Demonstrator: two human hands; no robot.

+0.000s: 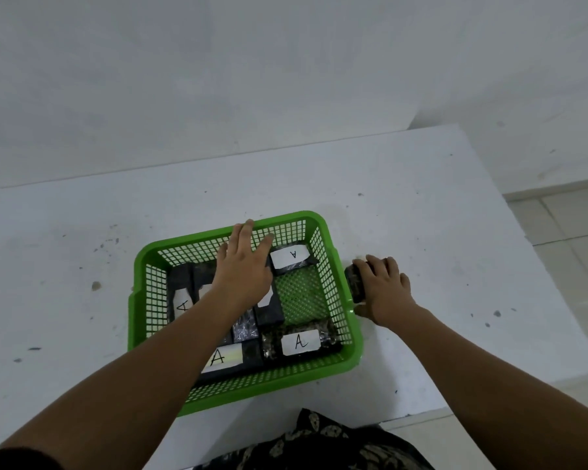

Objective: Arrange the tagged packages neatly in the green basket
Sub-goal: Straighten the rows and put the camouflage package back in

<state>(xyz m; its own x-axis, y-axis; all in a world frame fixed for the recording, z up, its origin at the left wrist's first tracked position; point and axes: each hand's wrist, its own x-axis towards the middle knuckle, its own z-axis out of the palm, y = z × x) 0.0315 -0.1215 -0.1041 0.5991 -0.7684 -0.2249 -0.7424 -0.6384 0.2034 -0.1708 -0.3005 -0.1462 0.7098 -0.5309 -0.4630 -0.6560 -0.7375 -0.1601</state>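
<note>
**Hands over the green basket**

A white wall stands behind a pale desk (pixel 404 184) with small dark specks on it. Some tiled floor (pixel 564 218) shows at the right.

A green basket (pixel 348 359) with a mesh wall sits on the desk near the front edge. Dark packages lie inside it, each with a white tag marked "A". One tagged package (pixel 292 257) is in the far right corner. Another tagged package (pixel 299 342) is in the near right corner. A third (pixel 223 359) lies at the near side, and a fourth (pixel 180 301) stands along the left wall. A bare patch of basket floor shows between the two on the right.

The left hand (pixel 243 262) is flat with the fingers spread, lying over the packages in the middle. It hides what is under it, and the arm covers part of two tags.

The right hand (pixel 384 286) is outside the basket, just beside its right wall. Its fingers curl over a dark package (pixel 355 278) on the desk. Most of that package is hidden, so its tag cannot be seen.

A patterned dark cloth (pixel 319 442) is cut off at the bottom.
</note>
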